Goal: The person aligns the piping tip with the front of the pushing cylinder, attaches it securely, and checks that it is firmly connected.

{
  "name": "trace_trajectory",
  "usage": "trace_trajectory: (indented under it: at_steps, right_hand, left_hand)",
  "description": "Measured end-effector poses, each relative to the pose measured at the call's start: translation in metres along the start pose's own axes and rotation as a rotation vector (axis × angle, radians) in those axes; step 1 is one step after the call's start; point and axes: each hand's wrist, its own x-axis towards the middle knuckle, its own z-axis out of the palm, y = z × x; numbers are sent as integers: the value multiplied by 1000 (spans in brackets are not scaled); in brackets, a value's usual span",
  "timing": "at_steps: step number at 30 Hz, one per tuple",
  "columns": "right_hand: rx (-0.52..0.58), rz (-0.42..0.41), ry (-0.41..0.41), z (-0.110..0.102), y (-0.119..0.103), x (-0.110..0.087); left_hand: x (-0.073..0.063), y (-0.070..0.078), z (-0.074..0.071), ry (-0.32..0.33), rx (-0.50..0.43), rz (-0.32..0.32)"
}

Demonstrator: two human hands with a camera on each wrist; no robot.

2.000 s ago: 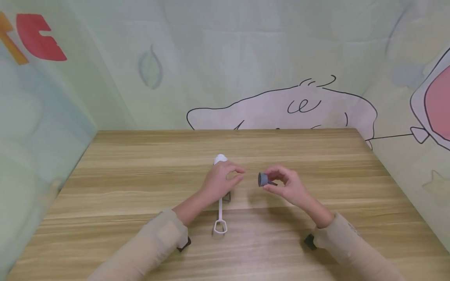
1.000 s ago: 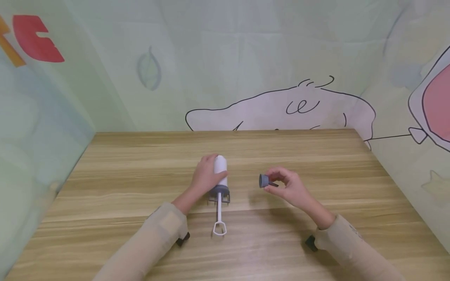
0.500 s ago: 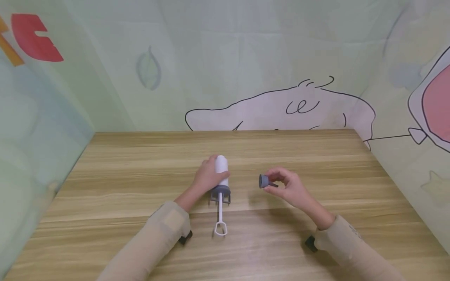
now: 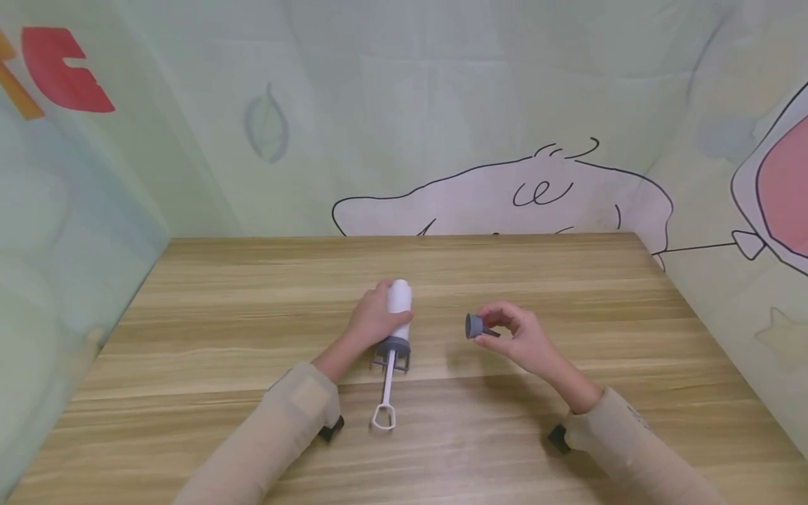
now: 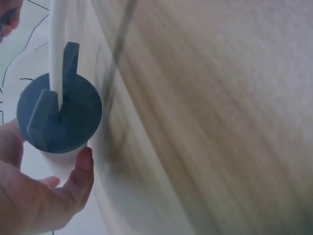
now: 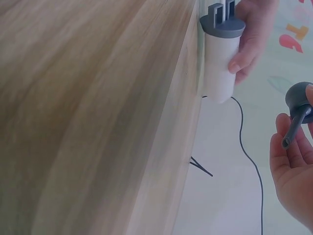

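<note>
The left hand (image 4: 371,320) curls its fingers and thumb round the white syringe-like cylinder (image 4: 399,298) at the wooden table (image 4: 252,280), plunger rod (image 4: 388,379) pointing toward the person. Apart from it, the right hand (image 4: 525,342) pinches a grey nozzle cap (image 4: 475,325) above the table.

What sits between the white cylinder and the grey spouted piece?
In the head view, only bare wooden tabletop shows between the white cylinder and the grey spouted piece, past the thumb tip of the left hand.
</note>
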Motion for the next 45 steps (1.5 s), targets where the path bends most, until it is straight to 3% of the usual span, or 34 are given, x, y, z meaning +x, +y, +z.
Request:
trace_trajectory:
  at_steps: [4, 10, 20, 28, 36, 45]
  right_hand:
    - [3, 3, 0, 0, 0, 0]
    - [3, 11, -2, -1, -1, 0]
    - [-5, -7, 7, 0, -1, 0]
    - [-11, -6, -9, 0, -3, 1]
    - [-11, -25, -40, 0, -2, 1]
    - [-20, -13, -67, 1, -4, 2]
  left_hand:
    - [-5, 3, -3, -7, -15, 21]
    - [-17, 12, -10, -78, -36, 63]
    - [-44, 19, -17, -157, 59, 349]
    - [-53, 22, -21, -173, 163, 527]
    - [-57, 25, -20, -219, 170, 589]
    - [-58, 26, -20, -249, 204, 610]
